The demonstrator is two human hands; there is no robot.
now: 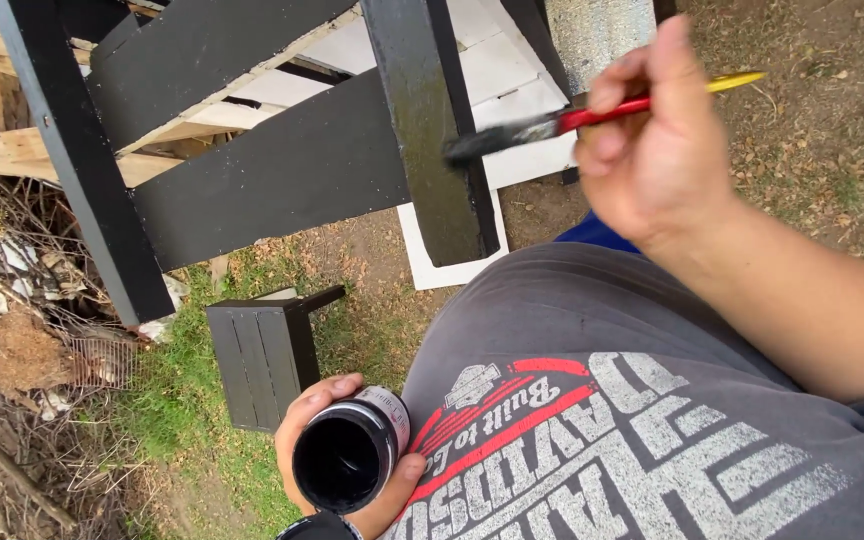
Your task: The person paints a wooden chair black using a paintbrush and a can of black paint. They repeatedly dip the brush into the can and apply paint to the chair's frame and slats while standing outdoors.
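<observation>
You're looking down at a black-painted wooden frame [272, 170] of slats and posts, standing over grass and dirt, w/ white boards [497, 75] behind and under it. Your grey printed shirt fills the lower right. A small black slatted box [262, 360] sits on the grass below the frame, well apart from both hands. Your right hand [657, 140], top right, has its fingers closed round a red-handled brush [552, 125] w/ a yellow tip; the bristles touch a vertical post of the frame. Your left hand [327, 460], bottom centre, has its fingers wrapped round an open jar of black paint [347, 455], held near your stomach, mouth facing up.
</observation>
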